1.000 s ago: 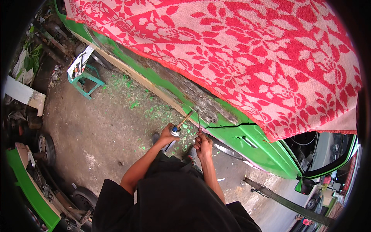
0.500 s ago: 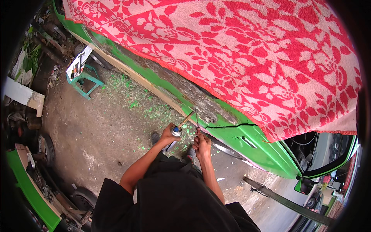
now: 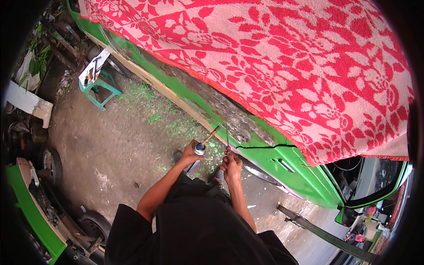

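Fingers wrapped round its can, my left hand [image 3: 189, 155] holds a gas torch [image 3: 199, 150] with a brass nozzle pointing up and right toward the car's side. No flame can be made out. My right hand [image 3: 232, 168], to its right, is closed on a slim screwdriver-like tool [image 3: 228, 140] with a dark reddish handle and thin metal shaft. Its tip reaches the lower edge of the stripped, grey-brown strip [image 3: 229, 119] on the green car [image 3: 265, 154]; contact cannot be made out. Green paint remains around the bare strip.
A red-and-pink floral blanket [image 3: 274, 66] covers the car's upper part. Green paint flakes [image 3: 154, 118] litter the ground. At the far left, a teal stool [image 3: 102, 90] bears tools on a white sheet. Loose car parts and wheels [image 3: 53, 165] line the left; a metal beam [image 3: 327, 234] lies right.
The view has shifted slightly, so the stool and car sit a little further right. The torch nozzle has moved slightly left, away from the tool. Both hands keep their grips.
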Demonstrator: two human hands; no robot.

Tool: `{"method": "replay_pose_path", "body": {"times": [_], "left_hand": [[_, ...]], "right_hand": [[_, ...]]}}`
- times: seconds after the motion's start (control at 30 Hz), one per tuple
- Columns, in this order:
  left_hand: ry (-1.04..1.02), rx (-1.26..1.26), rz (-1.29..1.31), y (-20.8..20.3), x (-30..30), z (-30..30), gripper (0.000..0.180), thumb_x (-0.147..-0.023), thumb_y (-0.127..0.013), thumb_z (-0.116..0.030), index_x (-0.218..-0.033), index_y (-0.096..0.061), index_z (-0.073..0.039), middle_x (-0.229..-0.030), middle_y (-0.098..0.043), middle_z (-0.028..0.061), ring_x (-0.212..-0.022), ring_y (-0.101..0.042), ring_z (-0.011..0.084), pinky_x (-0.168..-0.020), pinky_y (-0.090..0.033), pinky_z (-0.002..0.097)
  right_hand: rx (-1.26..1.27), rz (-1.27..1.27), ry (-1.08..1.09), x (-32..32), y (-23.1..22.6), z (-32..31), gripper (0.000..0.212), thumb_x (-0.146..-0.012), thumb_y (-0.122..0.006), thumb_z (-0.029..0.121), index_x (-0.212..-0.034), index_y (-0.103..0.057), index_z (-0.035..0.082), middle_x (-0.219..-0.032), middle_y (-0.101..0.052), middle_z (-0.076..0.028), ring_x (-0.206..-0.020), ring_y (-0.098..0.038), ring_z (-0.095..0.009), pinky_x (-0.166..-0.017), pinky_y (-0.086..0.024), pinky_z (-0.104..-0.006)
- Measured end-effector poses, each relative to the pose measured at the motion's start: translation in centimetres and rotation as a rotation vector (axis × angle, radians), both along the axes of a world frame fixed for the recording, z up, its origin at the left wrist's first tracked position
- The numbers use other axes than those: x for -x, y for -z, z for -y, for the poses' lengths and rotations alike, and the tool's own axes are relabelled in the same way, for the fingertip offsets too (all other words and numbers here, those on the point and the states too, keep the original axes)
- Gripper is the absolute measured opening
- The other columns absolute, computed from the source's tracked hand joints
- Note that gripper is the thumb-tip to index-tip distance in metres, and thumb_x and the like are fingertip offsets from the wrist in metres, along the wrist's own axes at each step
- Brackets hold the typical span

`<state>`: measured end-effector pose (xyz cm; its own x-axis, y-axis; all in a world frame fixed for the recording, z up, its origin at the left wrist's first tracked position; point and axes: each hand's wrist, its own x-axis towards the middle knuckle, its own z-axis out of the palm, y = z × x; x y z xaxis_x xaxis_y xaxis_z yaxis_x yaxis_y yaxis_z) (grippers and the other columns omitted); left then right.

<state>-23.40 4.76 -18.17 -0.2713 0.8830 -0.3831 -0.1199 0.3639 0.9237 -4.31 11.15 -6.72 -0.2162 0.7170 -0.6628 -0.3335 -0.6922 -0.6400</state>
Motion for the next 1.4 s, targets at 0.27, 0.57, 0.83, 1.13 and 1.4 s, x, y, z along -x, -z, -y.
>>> {"method": "replay_pose_path", "body": {"times": [0.27,0.57,0.83,1.13,1.4], "left_hand": [[0.033,0.043,-0.173,-0.9,0.2,0.9,0.059,-0.054,-0.086,-0.008,-0.101,-0.051,-0.007,-0.091,-0.062,0.0037,-0.086,-0.059,0.0153,-0.078,-0.048,0.0326],[0.045,0.032,-0.091,-2.8,0.0,0.7,0.057,-0.053,-0.086,-0.008,-0.099,-0.052,-0.008,-0.09,-0.061,0.0033,-0.086,-0.059,0.0145,-0.078,-0.048,0.0324],[0.075,0.039,-0.146,-2.1,0.1,1.3,0.058,-0.052,-0.086,-0.008,-0.1,-0.052,-0.007,-0.089,-0.061,0.0038,-0.085,-0.058,0.0151,-0.078,-0.048,0.0326],[0.122,0.019,-0.202,-1.9,0.2,0.6,0.058,-0.052,-0.086,-0.009,-0.1,-0.052,-0.006,-0.089,-0.062,0.0046,-0.084,-0.059,0.0156,-0.077,-0.049,0.0325],[0.112,-0.012,-0.126,-0.2,0.4,0.3,0.057,-0.054,-0.085,-0.005,-0.1,-0.052,-0.006,-0.09,-0.061,0.0042,-0.085,-0.059,0.014,-0.076,-0.049,0.0314]], "right_hand": [[-0.026,0.025,0.009,0.4,0.1,0.5,0.014,-0.098,-0.055,0.015,-0.097,-0.058,0.001,-0.065,-0.046,0.0,-0.045,-0.033,-0.005,-0.041,-0.027,-0.0232],[-0.066,0.066,0.033,0.0,0.1,1.0,0.012,-0.097,-0.057,0.014,-0.099,-0.06,0.003,-0.067,-0.047,0.001,-0.046,-0.033,-0.006,-0.043,-0.03,-0.0246],[-0.052,0.063,0.078,0.1,-0.5,1.1,0.011,-0.096,-0.057,0.013,-0.096,-0.059,0.002,-0.066,-0.047,0.001,-0.047,-0.034,-0.007,-0.045,-0.033,-0.0257],[-0.045,0.042,0.074,0.2,-0.4,1.1,0.011,-0.097,-0.054,0.008,-0.1,-0.056,-0.002,-0.067,-0.048,-0.001,-0.047,-0.036,-0.007,-0.043,-0.035,-0.0276],[-0.066,0.061,0.059,0.4,-0.6,1.2,0.012,-0.097,-0.055,0.009,-0.098,-0.056,-0.003,-0.066,-0.047,-0.001,-0.046,-0.036,-0.007,-0.043,-0.035,-0.0273]]}}
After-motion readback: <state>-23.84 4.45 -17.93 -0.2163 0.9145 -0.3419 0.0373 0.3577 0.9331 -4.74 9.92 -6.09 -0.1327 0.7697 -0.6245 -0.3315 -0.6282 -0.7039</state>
